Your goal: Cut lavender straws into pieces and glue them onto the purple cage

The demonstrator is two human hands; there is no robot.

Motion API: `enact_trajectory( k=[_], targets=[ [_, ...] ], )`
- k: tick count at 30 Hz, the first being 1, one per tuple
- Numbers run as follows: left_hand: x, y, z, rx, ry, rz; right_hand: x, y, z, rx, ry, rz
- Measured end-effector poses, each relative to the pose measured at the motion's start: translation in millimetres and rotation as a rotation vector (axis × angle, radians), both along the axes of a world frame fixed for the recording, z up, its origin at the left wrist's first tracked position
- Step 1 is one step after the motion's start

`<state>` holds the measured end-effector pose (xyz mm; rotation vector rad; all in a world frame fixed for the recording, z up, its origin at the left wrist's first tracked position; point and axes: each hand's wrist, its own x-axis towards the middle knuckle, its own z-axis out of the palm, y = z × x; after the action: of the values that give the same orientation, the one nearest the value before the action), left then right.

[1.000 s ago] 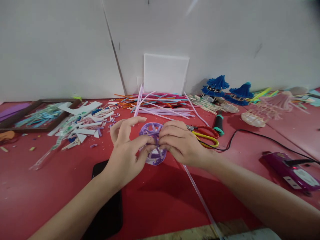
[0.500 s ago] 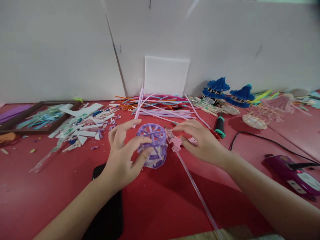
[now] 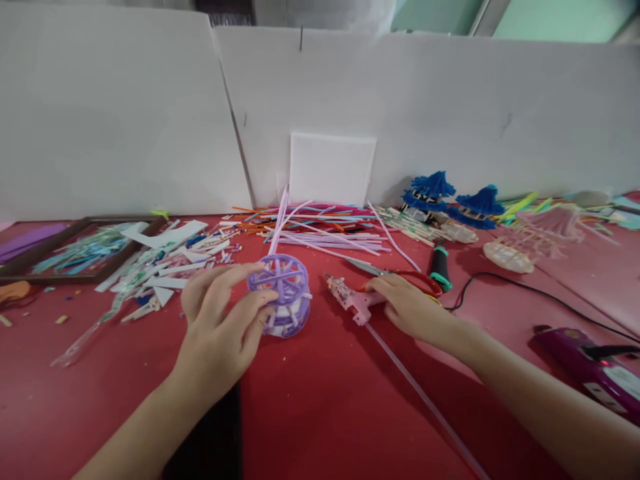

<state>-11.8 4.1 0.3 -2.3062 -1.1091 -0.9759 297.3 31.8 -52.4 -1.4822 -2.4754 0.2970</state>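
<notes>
My left hand is closed on the near left side of a small round purple model, thumb and fingers pinching its edge. The model has a spoked ring on top and a pale base. My right hand wraps round the handle of a pink glue gun, whose nozzle points away to the upper left. A long translucent glue stick runs from the gun's rear toward the front edge. Just behind my right hand lie scissors with orange handles, partly covered by the fingers.
Coloured strips lie in a heap by the white panel. Offcuts and a brown frame are at the left. Blue-roofed models, a green-black handle and a purple power strip stand right. A black phone-like slab is below my left arm.
My left hand has shifted left with the purple model, away from the glue gun. My right hand has lowered and closed round the gun's handle. The view has tilted up slightly.
</notes>
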Motion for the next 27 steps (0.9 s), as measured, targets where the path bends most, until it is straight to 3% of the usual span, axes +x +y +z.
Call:
enact_trajectory(
  k=[9, 15, 18, 22, 25, 27],
  targets=[
    [-34, 7, 4.4, -0.01, 0.028, 0.154, 32, 14, -10.7, 0.052, 0.0, -0.011],
    [-40, 4, -1.3, 0.018, 0.015, 0.232, 40, 27, 8.9, 0.064, 0.002, 0.089],
    [-35, 2, -6.3, 0.001, -0.107, 0.196, 10, 41, 23.8, 0.154, 0.001, 0.114],
    [-22, -10, -13.3, 0.019, -0.219, 0.118, -62, 76, 38.3, 0.214, -0.053, 0.297],
    [-8, -26, -21.3, 0.005, -0.136, -0.007, -119, 110, 39.8, 0.247, -0.071, 0.418],
    [2, -38, -26.1, -0.111, -0.023, -0.161, -150, 132, 35.5, 0.246, -0.058, 0.476]
  ],
)
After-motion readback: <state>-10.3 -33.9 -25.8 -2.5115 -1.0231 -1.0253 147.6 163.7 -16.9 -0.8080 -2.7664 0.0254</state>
